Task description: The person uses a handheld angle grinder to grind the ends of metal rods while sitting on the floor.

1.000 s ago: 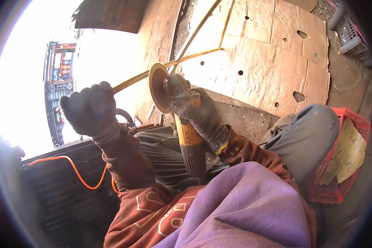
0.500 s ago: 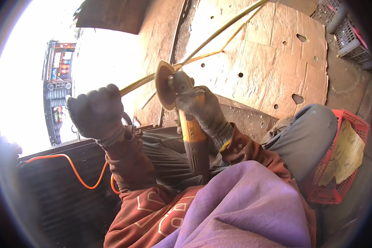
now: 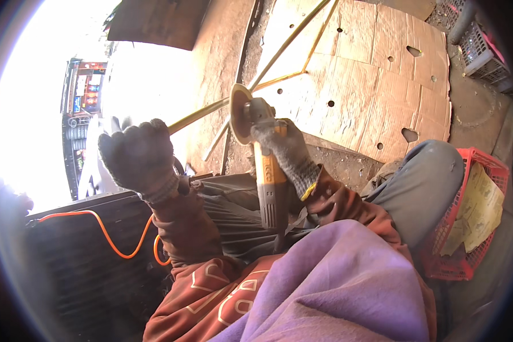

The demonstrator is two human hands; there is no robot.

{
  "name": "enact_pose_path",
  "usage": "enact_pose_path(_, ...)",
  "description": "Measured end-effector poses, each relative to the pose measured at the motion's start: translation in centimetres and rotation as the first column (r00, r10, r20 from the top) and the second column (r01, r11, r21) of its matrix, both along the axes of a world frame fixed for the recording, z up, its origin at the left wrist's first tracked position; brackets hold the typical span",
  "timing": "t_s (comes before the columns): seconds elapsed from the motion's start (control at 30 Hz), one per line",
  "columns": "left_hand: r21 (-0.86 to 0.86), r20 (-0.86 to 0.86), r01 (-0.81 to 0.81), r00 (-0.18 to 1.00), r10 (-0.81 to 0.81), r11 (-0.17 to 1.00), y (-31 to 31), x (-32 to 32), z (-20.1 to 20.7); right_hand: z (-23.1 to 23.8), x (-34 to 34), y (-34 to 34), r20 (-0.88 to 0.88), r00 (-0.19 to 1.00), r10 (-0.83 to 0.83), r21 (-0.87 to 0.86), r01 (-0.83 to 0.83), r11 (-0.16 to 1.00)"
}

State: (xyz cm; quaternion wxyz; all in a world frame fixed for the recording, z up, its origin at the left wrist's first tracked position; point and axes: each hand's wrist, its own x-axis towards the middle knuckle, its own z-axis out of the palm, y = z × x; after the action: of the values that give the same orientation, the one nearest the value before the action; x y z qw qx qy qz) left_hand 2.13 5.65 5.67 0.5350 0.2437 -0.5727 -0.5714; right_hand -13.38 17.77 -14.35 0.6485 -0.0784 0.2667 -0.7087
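My gloved left hand is closed around the near end of a brass-coloured metal bar frame, which runs away to the upper right. My gloved right hand grips a yellow and grey angle grinder around its body just behind the head. The grinder's round, tan disc stands on edge against or right beside the bar, near where the bars meet; actual contact cannot be made out. Part of the frame is hidden behind the disc.
A flattened cardboard sheet with holes lies under the frame's far part. A red plastic crate holding yellowish sheets stands right of my knee. Dark crates are at the far right. An orange cord loops over a dark ribbed surface at left.
The grinder has moved slightly right and its disc follows along the bar. My left hand has shifted a little right, and the frame's far end has swung left. A pale shape appears beyond my left hand.
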Motion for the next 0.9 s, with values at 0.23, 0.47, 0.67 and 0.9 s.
enact_pose_path(0.23, 0.045, 0.020, 0.049, 0.999, -0.050, 0.998, 0.2, 0.8, -0.2, 3.2, 0.9, 1.1, 0.041, 0.997, -0.059, -0.047, 0.061, 0.997)
enact_pose_path(0.47, -0.185, 0.214, -0.212, 0.944, 0.249, 0.960, 0.3, 0.1, -0.5, -0.8, 0.2, -0.3, 0.002, 1.000, 0.007, 0.085, -0.007, 0.996)
enact_pose_path(0.67, -0.026, -0.154, 0.328, 0.932, -0.328, 0.944, 1.0, -1.3, -1.0, 5.2, 2.6, 1.5, -0.083, 0.995, -0.048, -0.043, 0.044, 0.998)
enact_pose_path(0.9, 0.000, -0.137, 0.265, 0.955, -0.262, 0.964, 1.3, -0.1, -1.2, 2.0, 3.0, 0.8, -0.031, 0.995, -0.095, 0.041, 0.097, 0.994)
